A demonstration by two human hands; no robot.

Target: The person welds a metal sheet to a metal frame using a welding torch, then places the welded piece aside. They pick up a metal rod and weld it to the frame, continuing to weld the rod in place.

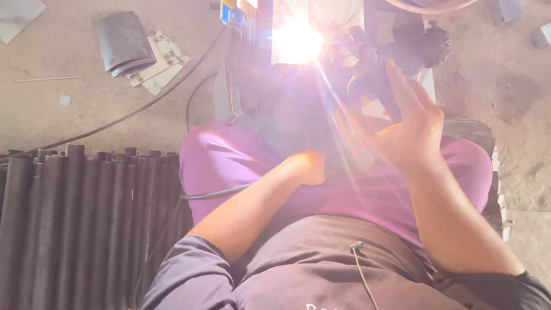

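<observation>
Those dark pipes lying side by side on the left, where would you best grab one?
Probably at the far end of a pipe, from above. The pipes lie packed side by side, so their flanks are blocked, but the uneven ends stick out free near the cable. Fingers could wrap round an end there.

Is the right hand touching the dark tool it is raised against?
Touching. The head view shows the right hand with its fingers wrapped against the dark tool; glare from the bright arc blurs the exact hold.
</observation>
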